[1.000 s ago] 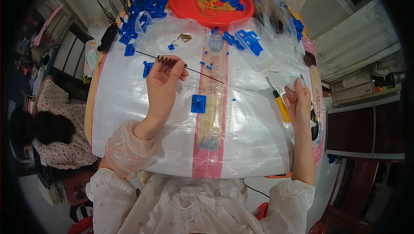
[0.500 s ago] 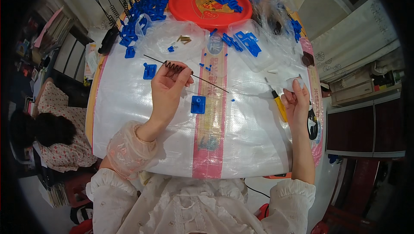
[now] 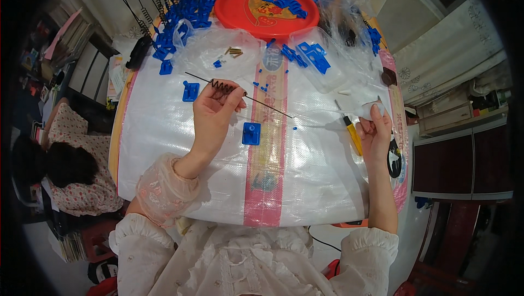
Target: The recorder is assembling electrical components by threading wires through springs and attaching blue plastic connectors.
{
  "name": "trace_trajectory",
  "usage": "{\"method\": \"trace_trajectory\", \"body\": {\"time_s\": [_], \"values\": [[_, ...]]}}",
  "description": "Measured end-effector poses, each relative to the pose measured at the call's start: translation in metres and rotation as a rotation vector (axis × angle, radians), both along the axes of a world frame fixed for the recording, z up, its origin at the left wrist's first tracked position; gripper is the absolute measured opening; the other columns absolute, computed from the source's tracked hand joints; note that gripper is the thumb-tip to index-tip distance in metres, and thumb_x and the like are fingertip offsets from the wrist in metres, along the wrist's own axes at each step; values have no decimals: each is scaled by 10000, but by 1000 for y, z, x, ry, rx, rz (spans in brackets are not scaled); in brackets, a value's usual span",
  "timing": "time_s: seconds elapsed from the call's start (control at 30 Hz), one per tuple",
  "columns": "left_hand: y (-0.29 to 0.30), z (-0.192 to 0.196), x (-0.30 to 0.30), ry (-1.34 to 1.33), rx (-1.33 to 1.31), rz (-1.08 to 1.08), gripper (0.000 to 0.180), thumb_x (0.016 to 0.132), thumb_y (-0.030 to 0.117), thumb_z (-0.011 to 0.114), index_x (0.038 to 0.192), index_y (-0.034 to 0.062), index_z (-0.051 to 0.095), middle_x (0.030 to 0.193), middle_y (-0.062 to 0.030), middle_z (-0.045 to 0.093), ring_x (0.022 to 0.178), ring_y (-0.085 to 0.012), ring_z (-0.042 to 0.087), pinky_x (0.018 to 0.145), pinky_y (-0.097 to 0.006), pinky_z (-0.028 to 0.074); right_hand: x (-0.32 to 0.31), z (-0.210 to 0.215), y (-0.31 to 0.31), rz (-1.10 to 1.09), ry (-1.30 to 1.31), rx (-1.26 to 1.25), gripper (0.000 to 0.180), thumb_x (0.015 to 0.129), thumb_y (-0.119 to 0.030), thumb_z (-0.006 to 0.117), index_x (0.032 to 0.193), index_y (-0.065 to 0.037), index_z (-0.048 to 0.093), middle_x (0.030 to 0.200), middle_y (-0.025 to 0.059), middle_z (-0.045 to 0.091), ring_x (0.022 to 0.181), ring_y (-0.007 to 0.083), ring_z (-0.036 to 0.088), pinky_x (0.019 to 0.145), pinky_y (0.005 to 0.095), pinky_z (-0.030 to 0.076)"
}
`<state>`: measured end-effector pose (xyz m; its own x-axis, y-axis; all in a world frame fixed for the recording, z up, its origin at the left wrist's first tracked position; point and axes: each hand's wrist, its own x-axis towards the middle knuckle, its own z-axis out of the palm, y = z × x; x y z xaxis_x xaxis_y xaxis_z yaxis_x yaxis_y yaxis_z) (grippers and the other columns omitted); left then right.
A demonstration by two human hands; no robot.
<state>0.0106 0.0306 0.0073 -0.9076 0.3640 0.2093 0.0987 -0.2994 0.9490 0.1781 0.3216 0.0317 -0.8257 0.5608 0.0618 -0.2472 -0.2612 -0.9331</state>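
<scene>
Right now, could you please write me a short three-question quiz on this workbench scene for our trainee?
1. True or false: the left hand holds a thin wire rod with a coiled spring.
2. Which tool lies beside the right hand? A) yellow-handled screwdriver B) hammer C) scissors
3. Fill in: the blue plastic parts at the far edge lie on a ____ round tray.
Key: 1 true; 2 A; 3 red.

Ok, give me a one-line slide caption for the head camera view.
Left hand holds a spring wire over a white cloth; right hand pinches a small white piece beside a yellow screwdriver.
</scene>
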Motion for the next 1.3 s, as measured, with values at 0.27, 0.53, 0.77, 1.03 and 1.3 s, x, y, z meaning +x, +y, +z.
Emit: {"method": "trace_trajectory", "body": {"time_s": [0.27, 0.53, 0.77, 1.03, 1.3], "values": [[0, 1, 1, -11, -4, 3, 62, 982, 79, 651, 1018, 28, 645, 929, -47, 684, 757, -92, 597, 704, -249, 477, 0, -1, 1, 16, 9, 18, 192, 1012, -239, 641, 886, -115, 566, 695, -71, 466, 573, 26, 335, 511, 224, 271], [0, 1, 1, -23, -15, 6, 68, 979, 81, 654, 1017, 26, 646, 918, -44, 684, 757, -89, 598, 713, -245, 484, 0, -3, 2, 14, -2, 37, 218, 1000, -273, 662, 878, -121, 565, 693, -73, 467, 574, 19, 346, 502, 215, 263], [-1, 1, 1, -21, -23, -9, 68, 981, 87, 656, 1011, 27, 645, 918, -40, 684, 757, -84, 598, 714, -243, 488, 0, -5, 3, 14, -7, 37, 215, 999, -270, 663, 880, -120, 566, 690, -73, 469, 569, 20, 356, 500, 215, 266], [0, 3, 2, -35, -18, -16, 62, 979, 78, 658, 1007, 24, 646, 912, -39, 682, 754, -83, 597, 710, -237, 487, 1, -3, 2, 6, -36, 32, 190, 1008, -246, 643, 890, -130, 549, 694, -72, 447, 574, 39, 315, 519, 229, 267], [0, 0, 0, -46, 16, -20, 121, 957, 76, 706, 1033, 5, 644, 885, -37, 676, 759, -93, 639, 690, -237, 493, 1, -2, 2, 21, -28, 39, 195, 1006, -242, 648, 887, -125, 548, 696, -67, 449, 577, 39, 319, 516, 232, 261]]}}
